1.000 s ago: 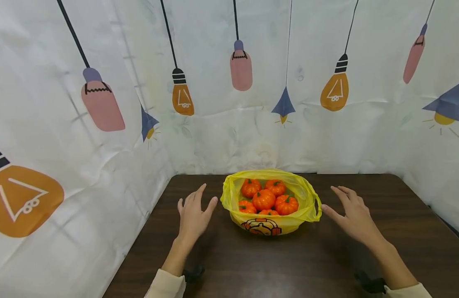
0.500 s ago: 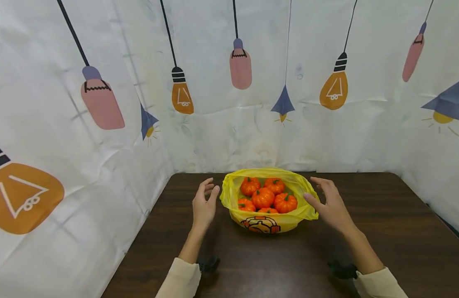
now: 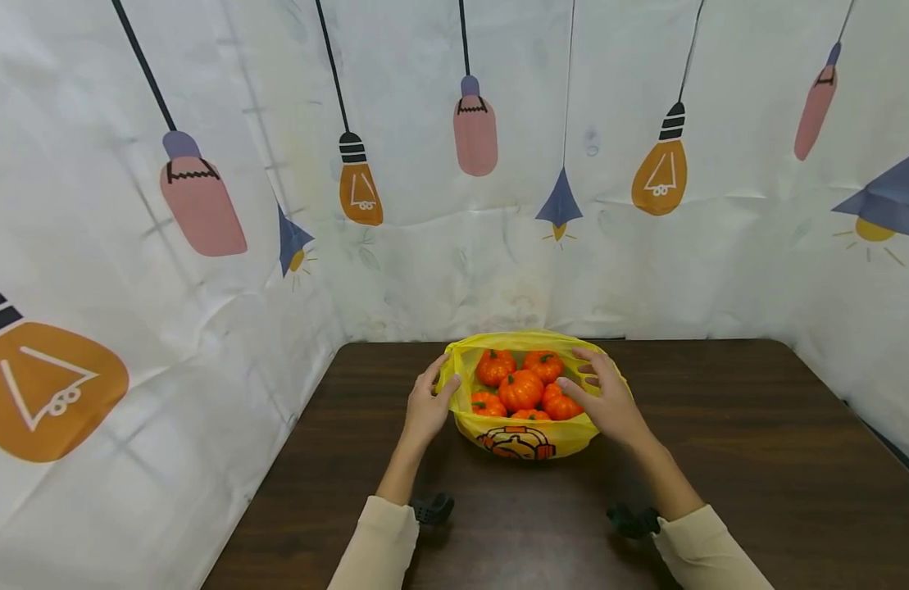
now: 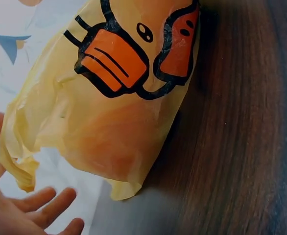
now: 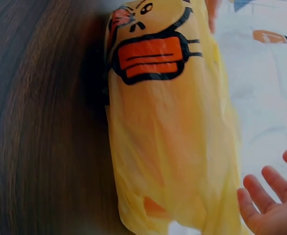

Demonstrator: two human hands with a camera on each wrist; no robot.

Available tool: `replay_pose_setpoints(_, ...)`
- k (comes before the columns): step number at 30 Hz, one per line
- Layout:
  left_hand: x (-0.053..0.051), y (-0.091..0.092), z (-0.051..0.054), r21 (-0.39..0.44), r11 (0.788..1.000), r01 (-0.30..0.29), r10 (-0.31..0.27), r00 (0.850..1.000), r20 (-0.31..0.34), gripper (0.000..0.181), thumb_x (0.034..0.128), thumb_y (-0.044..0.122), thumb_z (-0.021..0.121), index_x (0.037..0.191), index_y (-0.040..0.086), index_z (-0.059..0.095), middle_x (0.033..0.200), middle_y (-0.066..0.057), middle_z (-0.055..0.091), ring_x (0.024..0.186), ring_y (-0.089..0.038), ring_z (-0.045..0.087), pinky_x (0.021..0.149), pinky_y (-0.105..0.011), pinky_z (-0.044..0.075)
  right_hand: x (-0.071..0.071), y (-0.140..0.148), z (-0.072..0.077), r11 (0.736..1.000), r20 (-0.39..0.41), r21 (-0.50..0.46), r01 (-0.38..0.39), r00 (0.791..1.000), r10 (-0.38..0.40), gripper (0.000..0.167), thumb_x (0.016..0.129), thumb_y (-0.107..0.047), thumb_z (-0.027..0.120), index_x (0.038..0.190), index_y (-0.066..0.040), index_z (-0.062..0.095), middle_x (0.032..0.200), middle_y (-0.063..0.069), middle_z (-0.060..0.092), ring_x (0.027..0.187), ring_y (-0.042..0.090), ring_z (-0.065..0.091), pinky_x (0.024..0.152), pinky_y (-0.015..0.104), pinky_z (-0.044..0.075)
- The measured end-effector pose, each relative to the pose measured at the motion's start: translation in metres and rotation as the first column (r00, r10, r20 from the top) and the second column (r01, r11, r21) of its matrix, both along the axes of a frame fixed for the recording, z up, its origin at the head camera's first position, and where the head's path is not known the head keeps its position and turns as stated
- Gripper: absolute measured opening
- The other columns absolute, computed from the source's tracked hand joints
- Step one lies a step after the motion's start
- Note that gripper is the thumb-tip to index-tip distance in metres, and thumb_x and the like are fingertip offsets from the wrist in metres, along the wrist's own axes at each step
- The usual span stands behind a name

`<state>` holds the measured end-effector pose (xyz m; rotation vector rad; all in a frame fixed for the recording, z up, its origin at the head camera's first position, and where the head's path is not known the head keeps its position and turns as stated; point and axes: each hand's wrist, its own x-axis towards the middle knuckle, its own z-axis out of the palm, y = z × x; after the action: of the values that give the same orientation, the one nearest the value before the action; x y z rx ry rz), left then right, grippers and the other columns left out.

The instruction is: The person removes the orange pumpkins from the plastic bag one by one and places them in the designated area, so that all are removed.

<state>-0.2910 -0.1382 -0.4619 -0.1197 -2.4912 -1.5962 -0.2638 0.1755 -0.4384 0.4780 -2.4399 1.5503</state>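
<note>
Down the left of the head view hangs a white cloth (image 3: 277, 393) printed with lamps; it also spans the back, behind the dark table (image 3: 528, 533). Right of it, from the bottom edge, a pale sleeve (image 3: 376, 545) and black band (image 3: 434, 509) lead up to the left hand (image 3: 427, 403), its fingers and thumb spread, holding nothing, at the bag's left rim. In the left wrist view a twisted yellow strip (image 4: 25, 174) of the bag hangs among those fingers; whether they touch it I cannot tell.

Just right of frame centre, near the table's back edge, sits the yellow bag (image 3: 575, 441). It lies ahead of and between both hands, mouth upward, its long axis running left to right from one hand toward the other. Inside are orange pumpkins (image 3: 521, 390), six at least in sight.

Further right, the right hand (image 3: 609, 406) stands wide too, grasping nothing, and covers the right rim, thumb over the pumpkin on that side. It reaches farther across the mouth than the left. The right wrist view puts its fingertips just beside the bag's wall; contact is unclear. Only the thin, loose rim seems to stand in the way.
</note>
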Motion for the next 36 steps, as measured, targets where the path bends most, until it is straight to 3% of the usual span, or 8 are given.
replay_pose_setpoints(6,-0.006,0.001,-0.008,-0.026,0.999,0.042,-0.041,0.999,0.034,0.06,0.1026,0.047,0.058,0.158,0.042,0.035,0.165,-0.009,0.038,0.139,-0.04,0.051,0.108,-0.058,0.045,-0.009,-0.012,-0.005,0.999,0.019,-0.01,-0.045,0.999,0.045,0.071,0.098,-0.034,0.068,0.156,-0.008,0.038,0.159,0.02,0.036,0.135,0.048,0.047,0.109,0.066,0.039)
replay_pose_setpoints(15,-0.007,0.002,-0.014,-0.048,0.996,0.072,-0.073,0.997,-0.017,0.07,0.1051,0.04,0.056,0.164,0.042,0.018,0.162,-0.016,0.041,0.124,-0.038,0.063,0.101,-0.055,0.052,-0.023,-0.028,-0.001,0.996,0.079,0.063,-0.058,0.995,0.053,0.081,0.093,-0.047,0.073,0.158,-0.016,0.037,0.161,0.016,0.037,0.139,0.047,0.046,0.106,0.066,0.043)
replay_pose_setpoints(20,-0.007,0.002,-0.015,-0.044,0.995,0.088,-0.09,0.995,-0.033,0.069,0.1047,0.037,0.057,0.162,0.047,0.019,0.163,-0.012,0.039,0.131,-0.037,0.059,0.104,-0.055,0.05,-0.035,-0.033,-0.003,0.989,0.123,0.137,-0.061,0.991,0.044,0.086,0.09,-0.052,0.074,0.158,-0.016,0.036,0.161,0.014,0.037,0.141,0.043,0.044,0.108,0.065,0.041)
replay_pose_setpoints(26,-0.009,-0.002,-0.018,-0.057,0.991,0.125,-0.129,0.989,-0.069,0.067,0.1057,0.036,0.056,0.164,0.037,0.023,0.165,-0.012,0.037,0.134,-0.039,0.055,0.108,-0.058,0.045,-0.045,-0.036,-0.008,0.978,0.161,0.19,-0.092,0.985,0.061,0.089,0.089,-0.052,0.075,0.159,-0.014,0.035,0.163,0.016,0.035,0.142,0.042,0.044,0.109,0.063,0.041)
replay_pose_setpoints(36,-0.013,-0.01,-0.022,-0.025,0.976,0.218,-0.219,0.975,-0.045,0.058,0.1069,0.041,0.052,0.161,0.038,0.032,0.164,-0.013,0.038,0.133,-0.035,0.057,0.108,-0.055,0.047,-0.053,-0.039,-0.014,0.962,0.187,0.264,-0.067,0.982,0.018,0.091,0.086,-0.052,0.079,0.156,-0.009,0.04,0.159,0.019,0.042,0.142,0.043,0.044,0.112,0.063,0.038)
